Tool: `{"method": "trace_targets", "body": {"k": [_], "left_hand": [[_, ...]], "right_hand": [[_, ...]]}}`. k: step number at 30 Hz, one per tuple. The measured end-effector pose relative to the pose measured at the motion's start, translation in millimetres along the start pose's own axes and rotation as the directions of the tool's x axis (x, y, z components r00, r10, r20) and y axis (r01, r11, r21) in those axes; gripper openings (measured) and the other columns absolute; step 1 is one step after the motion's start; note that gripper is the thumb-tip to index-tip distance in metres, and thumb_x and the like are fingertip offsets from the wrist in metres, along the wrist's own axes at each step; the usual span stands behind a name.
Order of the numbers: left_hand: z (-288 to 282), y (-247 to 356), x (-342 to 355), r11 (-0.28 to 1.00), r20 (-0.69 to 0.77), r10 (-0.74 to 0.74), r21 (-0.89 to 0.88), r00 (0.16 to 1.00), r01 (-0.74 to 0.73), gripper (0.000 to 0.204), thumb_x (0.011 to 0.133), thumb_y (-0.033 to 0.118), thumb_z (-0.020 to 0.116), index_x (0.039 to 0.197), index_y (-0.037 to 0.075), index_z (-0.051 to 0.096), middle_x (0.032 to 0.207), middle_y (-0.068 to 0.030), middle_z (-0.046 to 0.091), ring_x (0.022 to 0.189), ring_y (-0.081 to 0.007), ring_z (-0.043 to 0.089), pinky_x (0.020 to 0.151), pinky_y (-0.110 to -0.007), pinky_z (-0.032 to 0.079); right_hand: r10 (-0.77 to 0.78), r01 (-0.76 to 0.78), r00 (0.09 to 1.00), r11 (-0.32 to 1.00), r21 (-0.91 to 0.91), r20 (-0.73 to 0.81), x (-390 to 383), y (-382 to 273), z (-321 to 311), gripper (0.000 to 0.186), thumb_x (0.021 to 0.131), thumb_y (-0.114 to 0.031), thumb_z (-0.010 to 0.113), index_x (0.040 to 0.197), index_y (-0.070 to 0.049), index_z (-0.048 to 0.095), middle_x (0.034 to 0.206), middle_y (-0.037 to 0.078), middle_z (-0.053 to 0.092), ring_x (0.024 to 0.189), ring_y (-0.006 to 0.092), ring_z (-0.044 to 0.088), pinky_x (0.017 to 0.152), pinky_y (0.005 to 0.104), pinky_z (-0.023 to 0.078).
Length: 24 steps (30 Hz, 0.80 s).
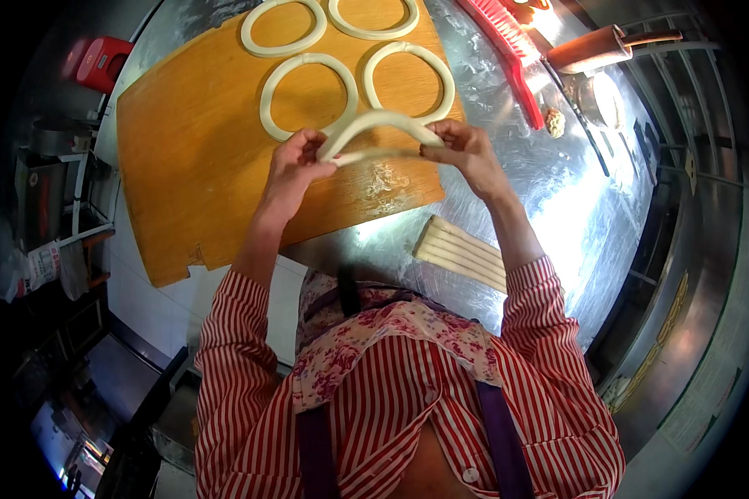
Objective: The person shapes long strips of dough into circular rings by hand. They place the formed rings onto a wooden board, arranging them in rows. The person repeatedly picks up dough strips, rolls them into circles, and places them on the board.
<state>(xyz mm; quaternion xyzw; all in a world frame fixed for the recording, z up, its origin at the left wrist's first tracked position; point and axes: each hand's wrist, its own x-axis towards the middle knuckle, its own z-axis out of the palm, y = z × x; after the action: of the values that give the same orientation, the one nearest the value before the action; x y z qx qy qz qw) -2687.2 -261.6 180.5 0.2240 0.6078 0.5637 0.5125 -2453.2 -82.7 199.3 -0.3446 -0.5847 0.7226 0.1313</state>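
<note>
A pale dough ring point(380, 121) is stretched between my two hands, lifted over the near part of a yellow-brown wooden board point(191, 166). My left hand point(295, 170) pinches its left end, and my right hand point(468, 158) grips its right end between thumb and fingers. The ring's far side arches up, slightly blurred. Beyond it on the board lie several finished-round dough rings, the nearest being one at the left point(266, 104) and one at the right point(449, 83). A row of dough strips point(458, 253) lies side by side on the metal table, partly behind my right forearm.
The shiny metal table point(508, 166) has flour smears. At its far right are a red brush point(520, 91), a rolling pin point(587, 51), a thin dark rod point(582, 125), a small dough lump point(555, 122) and a round metal container point(601, 100). A red box point(104, 64) stands past the left edge.
</note>
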Motion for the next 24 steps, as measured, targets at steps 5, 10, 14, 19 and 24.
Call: {"method": "trace_targets", "body": {"k": [5, 10, 14, 19, 24], "left_hand": [[-23, -54, -13, 0.628, 0.280, 0.283, 0.669, 0.918, -0.397, 0.028, 0.072, -0.011, 0.063, 0.096, 0.003, 0.068, 0.100, -0.0102, 0.068, 0.104, -0.0304, 0.064, 0.099, -0.041, 0.046], [7, -76, -29, 0.316, 0.477, 0.446, 0.708, 0.757, -0.632, 0.024, 0.079, -0.001, 0.066, 0.102, 0.001, 0.068, 0.109, -0.0130, 0.063, 0.111, -0.0321, 0.058, 0.103, -0.047, 0.041], [19, -87, -25, 0.362, 0.532, 0.348, 0.684, 0.772, -0.634, 0.025, 0.080, 0.008, 0.072, 0.104, 0.001, 0.068, 0.105, -0.0117, 0.060, 0.106, -0.0315, 0.056, 0.099, -0.047, 0.042], [15, -100, -27, 0.314, 0.605, 0.324, 0.656, 0.728, -0.686, 0.024, 0.081, 0.012, 0.074, 0.101, 0.001, 0.069, 0.098, -0.0105, 0.061, 0.103, -0.0295, 0.058, 0.095, -0.043, 0.044], [11, -96, -29, 0.322, 0.654, 0.312, 0.610, 0.689, -0.725, 0.022, 0.079, 0.012, 0.074, 0.098, 0.003, 0.070, 0.093, -0.0087, 0.062, 0.099, -0.0274, 0.059, 0.094, -0.042, 0.044]], "right_hand": [[-0.249, 0.364, 0.931, 0.699, -0.615, 0.267, -7, 52, -11, 0.034, 0.071, 0.005, 0.071, 0.102, -0.008, 0.072, 0.110, 0.008, 0.070, 0.112, 0.0246, 0.063, 0.107, 0.0446, 0.042], [-0.407, 0.504, 0.849, 0.425, -0.752, 0.338, -21, 86, 17, 0.033, 0.072, -0.007, 0.072, 0.105, -0.008, 0.070, 0.113, 0.005, 0.067, 0.116, 0.0247, 0.060, 0.111, 0.0500, 0.034], [-0.356, 0.534, 0.830, 0.285, -0.796, 0.430, -27, 95, 52, 0.032, 0.080, -0.018, 0.071, 0.110, -0.009, 0.067, 0.111, 0.006, 0.064, 0.111, 0.0244, 0.060, 0.105, 0.0472, 0.037], [-0.225, 0.583, 0.812, 0.286, -0.760, 0.539, -29, 104, 39, 0.031, 0.082, -0.012, 0.070, 0.113, -0.011, 0.066, 0.107, 0.005, 0.062, 0.106, 0.0215, 0.060, 0.104, 0.0433, 0.036], [-0.200, 0.644, 0.765, 0.225, -0.732, 0.612, -32, 98, 9, 0.033, 0.083, -0.009, 0.067, 0.115, -0.012, 0.065, 0.112, 0.003, 0.062, 0.113, 0.0185, 0.059, 0.109, 0.0487, 0.031]]}}
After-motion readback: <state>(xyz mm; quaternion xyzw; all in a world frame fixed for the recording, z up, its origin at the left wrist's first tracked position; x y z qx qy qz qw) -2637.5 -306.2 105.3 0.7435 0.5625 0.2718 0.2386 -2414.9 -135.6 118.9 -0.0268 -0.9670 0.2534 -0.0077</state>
